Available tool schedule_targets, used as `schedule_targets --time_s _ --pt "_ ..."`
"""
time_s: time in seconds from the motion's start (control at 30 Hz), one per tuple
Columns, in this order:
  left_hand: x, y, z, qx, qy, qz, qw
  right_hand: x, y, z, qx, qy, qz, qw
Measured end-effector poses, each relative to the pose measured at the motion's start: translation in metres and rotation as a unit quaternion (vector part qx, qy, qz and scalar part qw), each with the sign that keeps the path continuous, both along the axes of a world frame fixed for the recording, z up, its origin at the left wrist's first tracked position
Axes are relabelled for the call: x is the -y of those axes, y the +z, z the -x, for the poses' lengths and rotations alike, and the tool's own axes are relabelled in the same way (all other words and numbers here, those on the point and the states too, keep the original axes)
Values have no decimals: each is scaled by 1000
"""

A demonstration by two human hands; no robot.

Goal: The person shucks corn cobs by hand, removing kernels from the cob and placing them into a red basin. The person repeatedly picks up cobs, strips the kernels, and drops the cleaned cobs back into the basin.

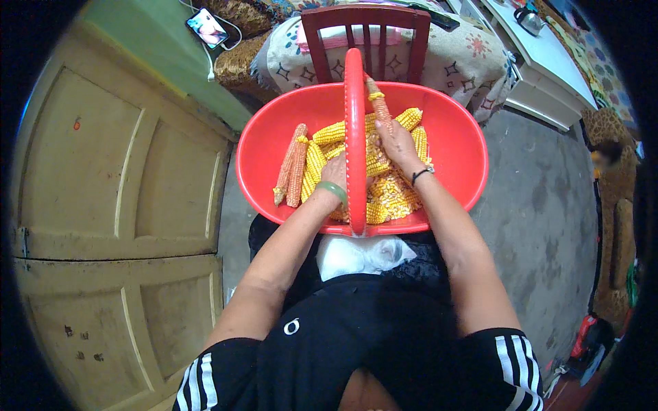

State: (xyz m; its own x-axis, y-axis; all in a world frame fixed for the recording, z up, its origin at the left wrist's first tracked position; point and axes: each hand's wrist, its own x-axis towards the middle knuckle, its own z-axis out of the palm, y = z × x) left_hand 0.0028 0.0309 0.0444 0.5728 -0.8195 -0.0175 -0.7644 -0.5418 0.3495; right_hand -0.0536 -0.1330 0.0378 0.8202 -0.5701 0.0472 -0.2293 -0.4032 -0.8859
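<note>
A red plastic basket (457, 149) rests before me, its arched handle (354, 133) running across the middle. My right hand (400, 144) grips a mostly stripped corn cob (379, 105) that points away from me, a few yellow kernels left around its upper part. My left hand (335, 169) reaches down among the corn; the handle hides its fingers, so I cannot see what it touches. Several yellow ears of corn (330, 132) surround both hands. Loose kernels (393, 195) lie heaped nearer me. Two stripped cobs (291, 169) lean side by side at the basket's left.
A white cat (354, 255) lies on my lap under the basket's near rim. Beyond the basket stands a dark red wooden chair (367, 15) against a cloth-covered table (457, 61). Wooden doors (77, 154) are on the left, a white cabinet (545, 67) at the far right.
</note>
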Motion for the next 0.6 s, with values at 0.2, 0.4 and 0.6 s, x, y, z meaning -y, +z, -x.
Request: schedule_targets --time_s 0.2,0.4,0.6 --pt "6 9 -14 -95 -17 -92 991 -27 9 16 2 89 154 984" --pt "2 -30 -10 -7 -12 46 999 -42 3 12 -8 37 228 973" --pt "0 -20 -1 -19 7 9 1000 2 -8 -3 -82 -24 118 989"
